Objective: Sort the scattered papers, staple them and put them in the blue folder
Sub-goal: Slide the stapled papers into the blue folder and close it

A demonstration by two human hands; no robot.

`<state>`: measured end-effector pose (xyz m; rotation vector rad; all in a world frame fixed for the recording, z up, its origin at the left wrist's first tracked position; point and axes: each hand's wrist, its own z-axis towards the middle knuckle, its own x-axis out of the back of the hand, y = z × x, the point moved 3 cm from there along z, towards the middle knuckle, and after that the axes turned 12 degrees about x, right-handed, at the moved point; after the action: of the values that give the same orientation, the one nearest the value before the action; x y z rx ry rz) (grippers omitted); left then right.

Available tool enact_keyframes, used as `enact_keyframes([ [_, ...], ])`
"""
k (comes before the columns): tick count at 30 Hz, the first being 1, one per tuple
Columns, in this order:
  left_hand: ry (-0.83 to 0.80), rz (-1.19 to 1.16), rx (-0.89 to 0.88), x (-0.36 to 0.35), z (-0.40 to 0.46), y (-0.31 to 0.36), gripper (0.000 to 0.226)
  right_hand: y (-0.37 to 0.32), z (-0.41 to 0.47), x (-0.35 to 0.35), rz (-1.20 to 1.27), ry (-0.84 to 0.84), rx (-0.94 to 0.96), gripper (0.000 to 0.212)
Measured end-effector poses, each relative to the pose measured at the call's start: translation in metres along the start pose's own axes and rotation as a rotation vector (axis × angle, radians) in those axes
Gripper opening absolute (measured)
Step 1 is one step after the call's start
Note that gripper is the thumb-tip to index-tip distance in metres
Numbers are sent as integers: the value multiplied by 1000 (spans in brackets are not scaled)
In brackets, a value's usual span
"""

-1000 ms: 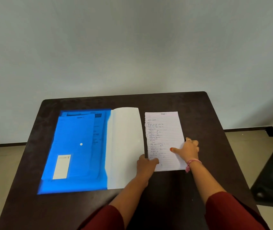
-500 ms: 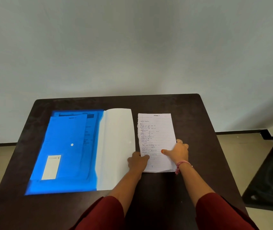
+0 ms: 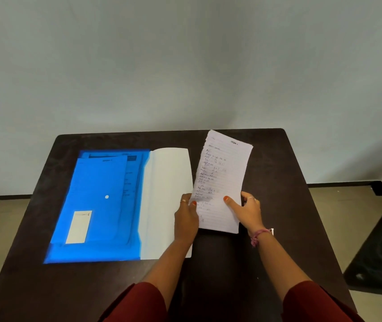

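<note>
A sheaf of handwritten lined papers (image 3: 221, 182) is held up off the dark desk (image 3: 278, 173) near its far right corner, its top edge tilting away. The left hand (image 3: 186, 213) pinches the sheaf's lower left edge, thumb on the front; the right hand (image 3: 248, 211) grips the lower right edge, thumb pressed on the page. Beside them, toward the desk's left side, the blue folder (image 3: 97, 205) lies open, its pale inner flap (image 3: 166, 201) under the left hand.
</note>
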<state>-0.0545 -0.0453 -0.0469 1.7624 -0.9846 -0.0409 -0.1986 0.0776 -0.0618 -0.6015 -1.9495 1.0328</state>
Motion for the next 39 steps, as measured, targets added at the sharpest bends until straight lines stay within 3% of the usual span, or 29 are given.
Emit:
enact_keyframes([
  [5, 58, -130, 50, 25, -2, -8, 29, -11, -22, -16, 361, -80, -41, 34],
  [8, 74, -144, 76, 36, -4, -14, 31, -11, -35, -32, 468, -216, -47, 33],
  [14, 6, -69, 168, 43, -5, -32, 37, -2, -48, -54, 473, -207, -46, 31],
  [18, -47, 78, 229, 46, -4, -40, 39, 3, -50, -56, 310, -126, -38, 5],
  [22, -74, 291, 250, 53, -5, -42, 40, 7, -47, -51, 258, -65, -4, 2],
  [26, 237, 521, 150, 84, -2, -35, 58, 11, -40, -47, 152, -55, 38, 24],
  [28, 331, 630, 180, 103, 5, -40, 77, 15, -37, -46, 93, -43, 41, 29],
  [34, 233, 766, 494, 139, 26, -69, 126, 7, -53, -38, 195, -16, 80, 25],
  [36, 183, 731, 541, 141, 26, -76, 124, 1, -60, -35, 273, -39, 90, 24],
  [39, 146, 652, 546, 142, 24, -79, 104, -11, -67, -25, 336, -101, 77, 21],
])
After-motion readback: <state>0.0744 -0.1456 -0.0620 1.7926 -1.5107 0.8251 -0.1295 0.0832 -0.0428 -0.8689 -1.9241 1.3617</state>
